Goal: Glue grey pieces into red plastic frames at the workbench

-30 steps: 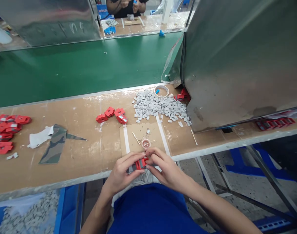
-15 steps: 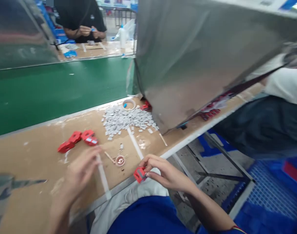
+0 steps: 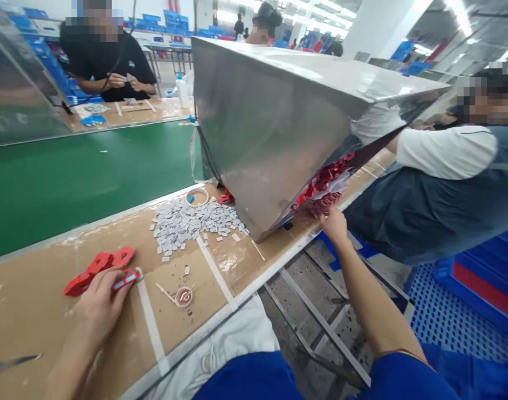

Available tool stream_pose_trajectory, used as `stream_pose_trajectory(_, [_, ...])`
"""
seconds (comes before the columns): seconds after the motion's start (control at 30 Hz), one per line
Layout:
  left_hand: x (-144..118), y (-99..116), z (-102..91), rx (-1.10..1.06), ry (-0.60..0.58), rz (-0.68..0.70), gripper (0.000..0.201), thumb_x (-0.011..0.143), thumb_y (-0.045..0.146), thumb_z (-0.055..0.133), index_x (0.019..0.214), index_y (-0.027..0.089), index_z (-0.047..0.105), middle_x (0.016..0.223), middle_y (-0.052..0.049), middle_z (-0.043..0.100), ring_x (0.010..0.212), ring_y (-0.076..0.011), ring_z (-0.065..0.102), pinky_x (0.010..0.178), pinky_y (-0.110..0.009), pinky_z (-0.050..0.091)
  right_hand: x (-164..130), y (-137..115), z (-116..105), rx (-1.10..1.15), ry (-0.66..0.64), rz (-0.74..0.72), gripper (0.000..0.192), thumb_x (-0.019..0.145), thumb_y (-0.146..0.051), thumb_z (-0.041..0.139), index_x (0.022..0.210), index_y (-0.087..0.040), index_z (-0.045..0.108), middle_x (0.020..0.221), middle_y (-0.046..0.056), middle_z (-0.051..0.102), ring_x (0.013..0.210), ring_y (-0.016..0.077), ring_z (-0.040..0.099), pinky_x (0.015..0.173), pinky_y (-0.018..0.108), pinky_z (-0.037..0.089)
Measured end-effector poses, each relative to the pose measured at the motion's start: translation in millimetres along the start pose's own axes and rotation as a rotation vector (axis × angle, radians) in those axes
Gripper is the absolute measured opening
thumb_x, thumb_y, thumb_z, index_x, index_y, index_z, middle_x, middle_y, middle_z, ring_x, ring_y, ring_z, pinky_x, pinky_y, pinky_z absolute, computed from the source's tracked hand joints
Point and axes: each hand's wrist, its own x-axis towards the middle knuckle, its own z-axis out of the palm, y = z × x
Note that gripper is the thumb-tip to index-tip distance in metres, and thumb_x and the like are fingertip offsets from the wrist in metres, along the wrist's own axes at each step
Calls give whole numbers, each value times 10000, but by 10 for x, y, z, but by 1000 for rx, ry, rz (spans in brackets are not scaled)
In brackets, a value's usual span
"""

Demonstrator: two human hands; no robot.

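Observation:
My left hand (image 3: 99,300) is closed on a red plastic part (image 3: 128,279) with pale inserts, at the left of the brown-covered bench. Beside its fingers lie several more red plastic parts (image 3: 99,262) in a row. My right hand (image 3: 334,226) reaches far to the right, under the edge of a metal hood (image 3: 274,128). Its bent fingers touch a group of red parts (image 3: 327,203) there; what they grip is hidden. Many small grey rectangular pieces (image 3: 187,225) lie in a loose heap between my hands.
A tape roll (image 3: 197,197) lies behind the heap. Closer stands a small round dish (image 3: 184,296) with a stick. Tweezers (image 3: 12,364) rest at the lower left. Beyond runs a green belt (image 3: 91,172). One co-worker (image 3: 112,66) works across it; another person sits at the right.
My right hand has moved right and away from me, from near the bench's front edge to the red parts under the hood. My left hand has closed on a red part. The view has tilted up.

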Motion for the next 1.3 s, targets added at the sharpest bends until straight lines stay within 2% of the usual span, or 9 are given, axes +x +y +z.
stream_pose_trajectory(0.1, [-212, 153, -118, -92, 43, -124, 264, 927, 494, 593, 1006, 253, 666, 981, -75, 776, 838, -295, 742, 732, -389, 571, 20, -133, -40, 4, 5, -24, 207, 889, -249, 625, 686, -243, 584, 682, 47, 571, 669, 200, 543, 690, 375, 377])
stream_pose_trajectory(0.23, [-550, 442, -308, -279, 84, -363, 349, 893, 442, 686, 1146, 203, 656, 1037, -74, 766, 826, -227, 729, 756, -340, 595, -447, -215, -317, 69, -64, -100, 169, 904, -385, 652, 750, -315, 645, 734, 111, 658, 679, 267, 618, 669, 429, 429])
stream_pose_trajectory(0.4, [-814, 833, -287, -485, 76, -430, 201, 912, 330, 711, 1062, 199, 736, 1045, -73, 716, 963, -212, 697, 805, -304, 576, -1383, -569, -363, 365, -860, -202, 459, 830, -691, 714, 1056, -297, 776, 1054, 149, 809, 942, 355, 780, 794, 470, 653])
stream_pose_trajectory(0.5, [-889, 1006, -149, -659, 100, -413, 202, 897, 323, 764, 1057, 200, 757, 1006, -67, 683, 945, -200, 677, 813, -294, 569, -1876, -1120, -24, 530, -1068, -241, 439, 918, -584, 704, 1203, -251, 730, 1085, 132, 793, 977, 296, 765, 867, 442, 653])
stream_pose_trajectory(0.63, [-947, 1144, 25, -859, 58, -345, 246, 905, 385, 784, 1056, 191, 772, 961, -79, 689, 877, -195, 676, 786, -297, 570, -2222, -1799, 555, 700, -993, -326, 407, 960, -482, 681, 1268, -216, 672, 941, 70, 737, 766, 206, 690, 703, 345, 608])
stream_pose_trajectory(0.77, [-1003, 1164, 76, -903, -24, -291, 243, 926, 380, 764, 1060, 178, 762, 1011, -109, 743, 945, -222, 715, 811, -312, 580, -2314, -2131, 830, 687, -933, -476, 246, 980, -395, 660, 1107, -202, 744, 878, 66, 731, 737, 199, 657, 675, 317, 545])
stream_pose_trajectory(0.93, [-1047, 1147, 52, -847, -81, -279, 195, 935, 312, 743, 1075, 178, 756, 1017, -108, 786, 917, -222, 742, 817, -322, 589, -2332, -2246, 838, 745, -868, -560, 243, 1013, -383, 627, 912, -216, 772, 891, 86, 776, 797, 219, 702, 698, 323, 541])
stream_pose_trajectory(1.13, [-1053, 1131, 52, -842, -41, -251, 189, 917, 279, 756, 1076, 177, 742, 967, -90, 780, 848, -200, 732, 759, -287, 584, -2472, -2225, 936, 945, -775, -375, 176, 946, -386, 738, 867, -234, 775, 886, 70, 796, 842, 221, 738, 774, 341, 573])
stream_pose_trajectory(1.3, [-1087, 1118, 58, -815, -73, -205, 211, 896, 227, 770, 1100, 187, 737, 973, -85, 781, 850, -199, 729, 771, -288, 583, -2663, -2100, 985, 990, -682, -238, 282, 955, -484, 718, 850, -222, 722, 877, 74, 787, 824, 215, 742, 765, 347, 591])
